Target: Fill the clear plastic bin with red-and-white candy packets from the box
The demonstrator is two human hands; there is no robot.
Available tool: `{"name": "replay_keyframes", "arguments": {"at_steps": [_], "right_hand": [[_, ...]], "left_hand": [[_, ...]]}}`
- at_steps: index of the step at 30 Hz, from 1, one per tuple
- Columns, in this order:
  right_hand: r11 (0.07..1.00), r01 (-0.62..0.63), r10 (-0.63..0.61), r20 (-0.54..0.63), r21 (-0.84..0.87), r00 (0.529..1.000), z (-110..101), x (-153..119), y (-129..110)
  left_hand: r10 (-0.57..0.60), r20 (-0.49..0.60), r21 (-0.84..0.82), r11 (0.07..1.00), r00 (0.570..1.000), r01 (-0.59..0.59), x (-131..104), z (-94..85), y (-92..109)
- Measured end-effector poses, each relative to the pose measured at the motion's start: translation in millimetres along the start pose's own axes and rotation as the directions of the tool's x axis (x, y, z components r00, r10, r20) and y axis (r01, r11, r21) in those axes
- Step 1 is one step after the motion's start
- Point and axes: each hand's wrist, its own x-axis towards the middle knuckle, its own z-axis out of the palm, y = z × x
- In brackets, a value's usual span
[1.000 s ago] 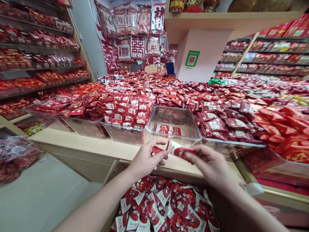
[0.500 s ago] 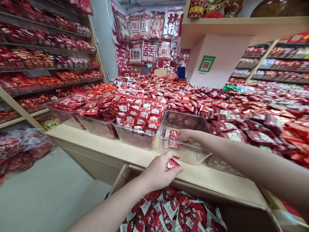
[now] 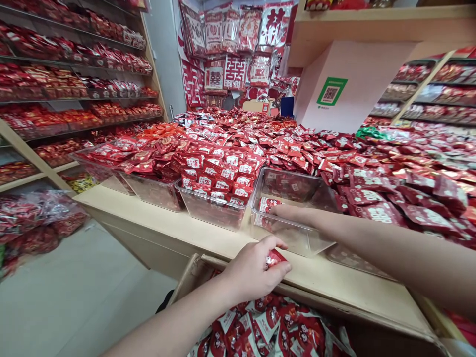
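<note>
My left hand is closed around a small red candy packet, pinched between thumb and fingers above the front edge of the counter. Below it, a cardboard box holds many loose red and white packets. My right hand reaches down into a clear plastic bin, its fingers against a red and white packet standing in the left front corner. The bin wall and the hand itself obscure those fingers, so their grip cannot be made out. Most of this bin's floor is bare.
Left of this bin, another clear bin is filled with upright rows of red packets. Heaps of packets cover the counter behind and to the right. A white panel with a code sign rises at the back. Stocked shelves line the left wall.
My right hand has dipped slightly lower and left into the bin, beside the packet. My left hand still holds its packet. The whole view has shifted a little.
</note>
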Motion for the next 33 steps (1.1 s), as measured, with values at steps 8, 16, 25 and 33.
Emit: {"name": "replay_keyframes", "arguments": {"at_steps": [8, 16, 25, 33], "right_hand": [[0.97, -0.002, -0.086, 0.351, 0.241, 0.932, -4, -10, -15], [0.99, 0.057, -0.083, 0.21, 0.13, 0.974, -11, 2, -9], [0.96, 0.269, -0.191, -0.522, 0.077, 0.831, -35, -84, -53], [0.854, 0.257, -0.077, -0.377, 0.453, 0.923, 36, -133, -35]], "left_hand": [[-0.017, -0.002, 0.02, 1.0, 1.0, 0.017, -1, 0.2, 2], [-0.013, 0.046, -0.156, 0.988, 0.999, 0.02, 1, -3.7, -2], [-0.005, -0.095, -0.71, 0.702, 0.995, -0.064, 12, -5.2, -5], [0.109, -0.041, -0.611, 0.784, 0.993, -0.111, 3, 2.3, 3]]}}
